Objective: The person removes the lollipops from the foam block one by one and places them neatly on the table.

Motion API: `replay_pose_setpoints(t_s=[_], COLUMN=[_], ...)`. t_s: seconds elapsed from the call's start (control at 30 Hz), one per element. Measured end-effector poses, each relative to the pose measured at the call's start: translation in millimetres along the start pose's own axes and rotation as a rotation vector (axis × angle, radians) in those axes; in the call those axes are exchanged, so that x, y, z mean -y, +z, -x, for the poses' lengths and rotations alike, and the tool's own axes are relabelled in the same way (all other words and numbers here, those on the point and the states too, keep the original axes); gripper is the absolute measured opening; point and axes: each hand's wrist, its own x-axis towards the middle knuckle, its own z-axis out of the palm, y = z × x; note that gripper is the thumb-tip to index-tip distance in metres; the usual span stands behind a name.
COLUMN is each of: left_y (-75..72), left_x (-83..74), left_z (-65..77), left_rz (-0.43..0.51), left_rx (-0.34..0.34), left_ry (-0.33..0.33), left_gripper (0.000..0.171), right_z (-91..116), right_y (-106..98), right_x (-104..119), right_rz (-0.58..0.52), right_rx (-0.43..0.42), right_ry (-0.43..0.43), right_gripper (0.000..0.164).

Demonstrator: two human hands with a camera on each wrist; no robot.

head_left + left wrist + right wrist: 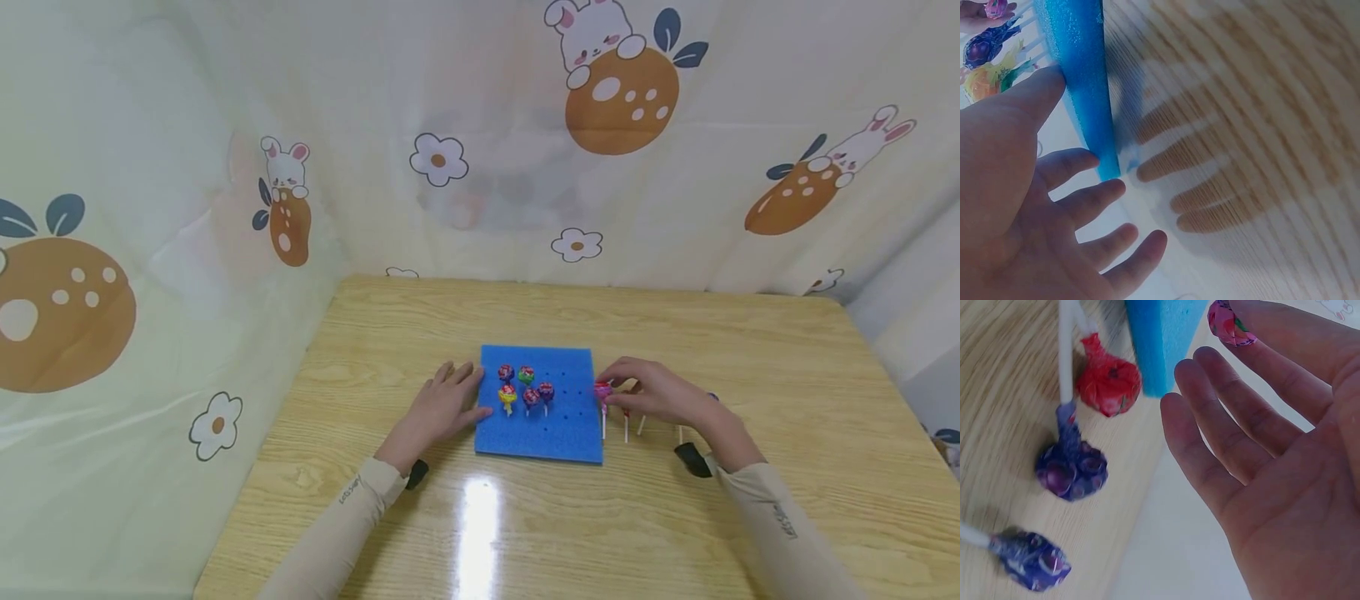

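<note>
The pink pop (603, 388) is right at the board's (495, 437) right edge, stick pointing down, and the right hand (652, 387) has it pinched by the head. I'd hold that stick upright, line the tip up with a free hole (566, 417), then push straight down, cuz a slanted one would probably catch or bend. Left hand (442, 408) is spread wide, touching the left edge, decent brace imo, just don't shove sideways. Mind the standing pops (507, 394) too. Loose pops (1110, 384) lie on the table (540, 533) near the right hand, so don't drag your fingers through them.
</note>
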Motion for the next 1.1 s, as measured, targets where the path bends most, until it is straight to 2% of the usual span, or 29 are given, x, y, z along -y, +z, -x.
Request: replay_pose_setpoints(t_s=[0.3, 0.63, 1.1], left_y=[2.5, 1.8, 5.7], left_x=[0.6, 0.6, 1.6], left_z=[0.4, 0.0, -2.4], left_rz=[0.000, 0.007, 0.003], left_rx=[0.016, 0.012, 0.009], left_ry=[-0.011, -0.011, -0.015], left_gripper=[0.077, 0.077, 0.076], right_z=[13.7, 23.7, 42.8], right_y=[-4.7, -10.6, -22.7], right_x=[-3.2, -12.0, -16.1], right_rz=[0.006, 0.024, 0.031], right_rx=[-0.020, -0.067, -0.058], right_ry=[0.020, 0.006, 0.060], right_gripper=[0.030, 0.029, 0.033])
